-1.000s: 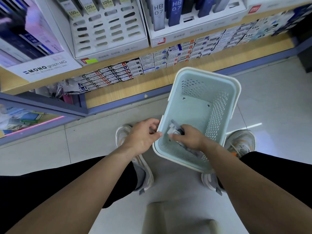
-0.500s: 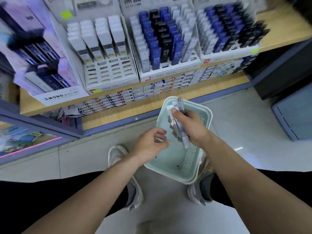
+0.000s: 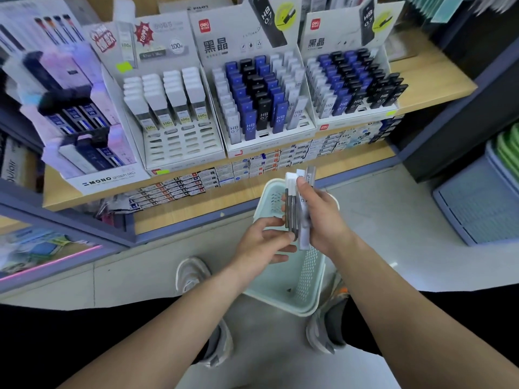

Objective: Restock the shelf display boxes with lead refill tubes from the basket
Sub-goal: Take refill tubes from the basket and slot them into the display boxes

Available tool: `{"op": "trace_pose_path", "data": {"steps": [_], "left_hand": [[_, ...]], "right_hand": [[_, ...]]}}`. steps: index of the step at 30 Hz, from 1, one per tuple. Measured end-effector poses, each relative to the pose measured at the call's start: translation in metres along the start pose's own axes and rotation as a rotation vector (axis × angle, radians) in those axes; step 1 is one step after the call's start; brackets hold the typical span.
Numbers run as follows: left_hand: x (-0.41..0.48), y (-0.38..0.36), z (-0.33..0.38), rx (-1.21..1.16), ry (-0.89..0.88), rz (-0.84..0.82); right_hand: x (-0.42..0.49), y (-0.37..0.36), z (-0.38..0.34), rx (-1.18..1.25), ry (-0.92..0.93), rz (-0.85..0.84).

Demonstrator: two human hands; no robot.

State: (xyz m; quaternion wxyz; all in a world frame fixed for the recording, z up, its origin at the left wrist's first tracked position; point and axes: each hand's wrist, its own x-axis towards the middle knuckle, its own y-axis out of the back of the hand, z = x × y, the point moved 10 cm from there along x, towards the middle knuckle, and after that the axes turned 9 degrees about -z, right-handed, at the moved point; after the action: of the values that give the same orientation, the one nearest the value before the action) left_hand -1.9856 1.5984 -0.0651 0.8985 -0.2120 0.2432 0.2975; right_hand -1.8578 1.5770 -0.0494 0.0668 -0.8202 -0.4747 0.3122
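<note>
Lead refill tubes [image 3: 292, 211], gripped in the right hand [image 3: 323, 223], are now up out of the basket [image 3: 283, 293]. The left hand [image 3: 259, 244] seems to pinch one, ready for shelving.

Your pale sneakers [image 3: 192, 276] stand on glossy floor tiles [image 3: 407, 220]. At your right, stacked blue trays [image 3: 477, 203] sit below green ones [image 3: 508, 147].
</note>
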Motion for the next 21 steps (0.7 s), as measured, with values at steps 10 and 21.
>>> {"op": "trace_pose_path", "data": {"steps": [10, 21], "left_hand": [[0.011, 0.002, 0.007, 0.151, -0.095, 0.074], [0.014, -0.001, -0.004, 0.059, -0.014, 0.059]], "right_hand": [[0.007, 0.003, 0.014, -0.007, 0.008, 0.047], [0.01, 0.012, 0.024, 0.024, 0.015, 0.081]]}}
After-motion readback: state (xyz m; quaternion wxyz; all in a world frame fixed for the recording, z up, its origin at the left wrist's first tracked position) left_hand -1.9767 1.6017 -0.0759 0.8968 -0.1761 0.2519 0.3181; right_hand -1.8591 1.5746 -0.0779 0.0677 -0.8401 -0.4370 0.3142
